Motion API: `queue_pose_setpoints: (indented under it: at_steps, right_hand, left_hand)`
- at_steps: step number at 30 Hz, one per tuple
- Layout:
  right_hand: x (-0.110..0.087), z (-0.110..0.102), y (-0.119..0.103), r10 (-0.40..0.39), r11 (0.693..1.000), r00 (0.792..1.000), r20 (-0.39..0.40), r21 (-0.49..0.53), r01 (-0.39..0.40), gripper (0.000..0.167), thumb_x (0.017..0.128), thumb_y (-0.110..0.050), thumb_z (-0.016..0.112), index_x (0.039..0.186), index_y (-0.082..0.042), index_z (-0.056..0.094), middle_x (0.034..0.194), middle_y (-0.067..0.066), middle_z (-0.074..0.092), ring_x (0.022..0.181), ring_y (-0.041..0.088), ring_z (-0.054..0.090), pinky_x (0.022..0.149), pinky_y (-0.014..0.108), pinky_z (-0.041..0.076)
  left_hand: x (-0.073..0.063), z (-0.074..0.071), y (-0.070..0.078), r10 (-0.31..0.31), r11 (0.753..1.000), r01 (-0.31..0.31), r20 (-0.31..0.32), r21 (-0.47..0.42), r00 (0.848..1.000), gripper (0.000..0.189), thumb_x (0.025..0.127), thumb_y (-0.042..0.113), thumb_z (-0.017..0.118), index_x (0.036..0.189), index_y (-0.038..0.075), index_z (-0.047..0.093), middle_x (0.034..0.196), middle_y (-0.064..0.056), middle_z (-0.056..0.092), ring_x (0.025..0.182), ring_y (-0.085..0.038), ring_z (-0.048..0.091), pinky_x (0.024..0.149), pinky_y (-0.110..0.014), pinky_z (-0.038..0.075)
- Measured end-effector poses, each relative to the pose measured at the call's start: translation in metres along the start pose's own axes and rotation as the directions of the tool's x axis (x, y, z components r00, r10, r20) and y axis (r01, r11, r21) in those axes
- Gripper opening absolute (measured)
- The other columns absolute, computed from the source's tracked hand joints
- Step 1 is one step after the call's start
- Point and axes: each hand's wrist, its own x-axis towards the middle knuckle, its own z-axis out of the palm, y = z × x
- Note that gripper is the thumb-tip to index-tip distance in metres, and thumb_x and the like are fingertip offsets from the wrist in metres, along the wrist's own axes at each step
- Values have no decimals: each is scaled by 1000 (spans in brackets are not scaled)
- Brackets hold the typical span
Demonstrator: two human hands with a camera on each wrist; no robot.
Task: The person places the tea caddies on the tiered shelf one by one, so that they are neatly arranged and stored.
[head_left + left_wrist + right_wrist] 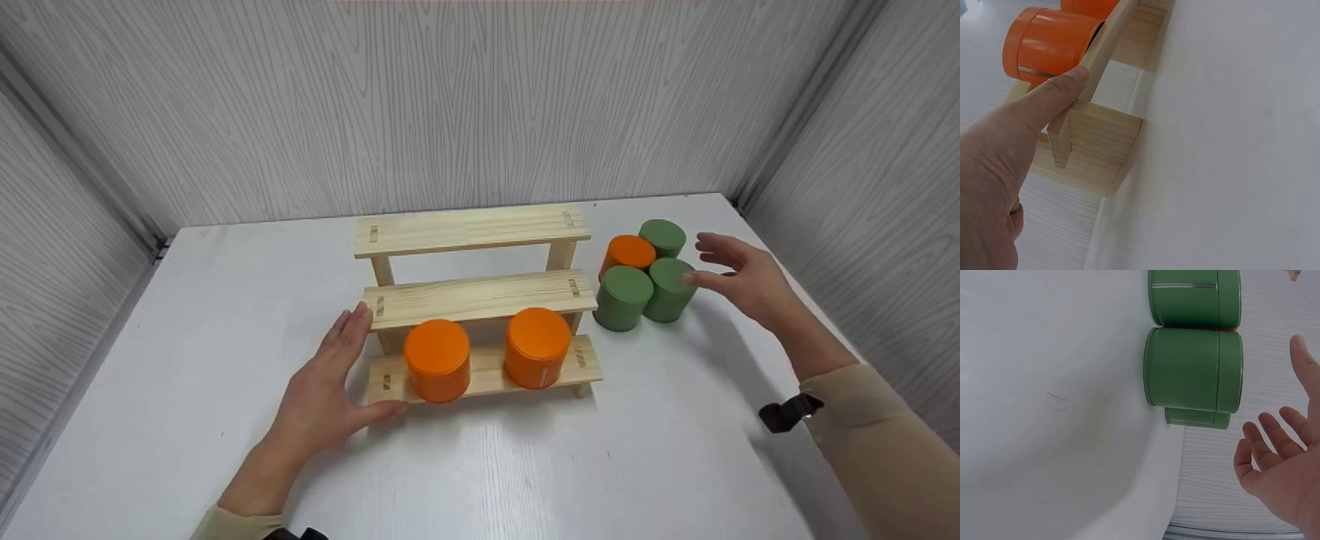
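Beige sleeves [874, 427] lie nearest the camera. The right hand [754, 281] hangs beside three green tins [670, 292], thumb and fingers wide apart, nothing in its grasp. The left hand [319, 394] is spread too, its thumb resting on the bottom step [487, 369] of the rack [472, 232], its fingers at the end of the middle step [480, 300]. Two orange tins [538, 349] stand upright on the bottom step; a shove or tilt from the left hand could send them sliding off. A clumsy right-hand grasp might knock the clustered green tins over, along with the third orange tin [630, 251] among them. All are smooth, lidded cylinders; some show a pale vertical line.
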Motion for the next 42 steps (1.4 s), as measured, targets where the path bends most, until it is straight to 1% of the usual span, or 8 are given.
queue_pose_setpoints:
  at_steps: [3,9,12,15,24,30,32,42]
  right_hand:
    - [1,3,3,39,999,999,25,9,-39,84,95,-43,81,165,-16,41,160,12,50,146,31,47,103,23,47]
    - [2,9,10,41,999,998,54,13,-42,88,95,-43,82,166,-14,38,161,17,48,148,35,45,116,54,44]
    - [2,12,15,41,999,997,63,17,-42,91,94,-43,82,166,-13,37,162,19,46,149,37,44,116,61,42]
    - [2,13,19,46,999,996,76,17,-47,92,94,-42,83,167,-12,35,163,18,45,149,38,43,116,61,42]
    - [4,17,28,70,997,992,103,16,-72,88,96,-40,81,166,-9,37,166,15,41,148,40,43,110,45,46]
    - [5,20,31,65,998,993,94,18,-67,85,97,-40,80,164,-7,40,161,17,47,143,40,48,98,19,46]
    - [5,21,31,58,998,994,91,20,-60,84,97,-40,80,163,-7,40,160,17,48,142,40,49,93,13,45]
    - [5,23,30,67,997,993,92,22,-69,81,99,-37,78,163,-5,40,160,19,47,142,41,50,92,12,44]
  left_hand:
    - [0,-1,1,-4,1000,4,6,1,1000,134,67,40,103,171,18,22,175,3,25,160,-24,25,120,-51,40]
    - [1,-1,2,-20,1000,20,23,-6,1000,134,68,39,103,172,19,20,175,3,24,161,-25,25,122,-52,38]
    - [1,-1,2,-30,1000,30,35,-5,999,134,69,40,102,172,19,19,175,3,24,161,-25,25,122,-52,37]
    - [1,-2,2,-37,999,38,43,-5,998,134,69,40,102,172,20,19,176,3,23,161,-26,24,122,-53,37]
    - [2,-2,3,-43,999,43,57,3,997,135,70,44,101,172,20,16,176,2,23,161,-27,23,121,-53,38]
    - [2,-2,3,-50,999,50,63,14,997,134,71,44,100,172,21,16,176,3,22,161,-27,23,121,-54,38]
    - [2,-2,3,-50,999,49,62,14,997,134,71,44,100,172,21,16,176,3,22,161,-27,23,121,-54,38]
    - [1,-2,3,-47,999,46,57,13,997,134,70,42,101,172,20,16,176,4,22,161,-26,22,122,-52,37]
